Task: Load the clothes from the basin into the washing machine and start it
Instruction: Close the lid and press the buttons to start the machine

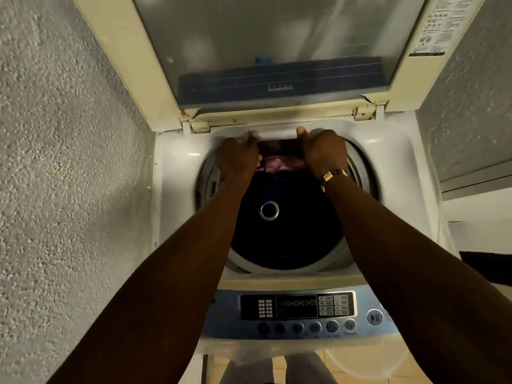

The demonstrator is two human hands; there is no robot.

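I look down into a white top-loading washing machine (177,167) whose lid (277,37) stands raised. Dark clothes (291,239) fill the drum, a pink garment (279,163) shows at the back, and a metal ring (269,210) lies in the middle. My left hand (238,156) and my right hand (324,153) both grip a white drawer-like panel (279,131) at the back rim, thumbs on top and fingers underneath. The control panel (296,306) with its start/pause button (374,317) lies at the front edge.
A rough grey wall (69,162) runs close along the machine's left side. Another grey wall (471,106) stands at the right. A pale rounded container (360,364) sits on the tiled floor below the front, beside my legs.
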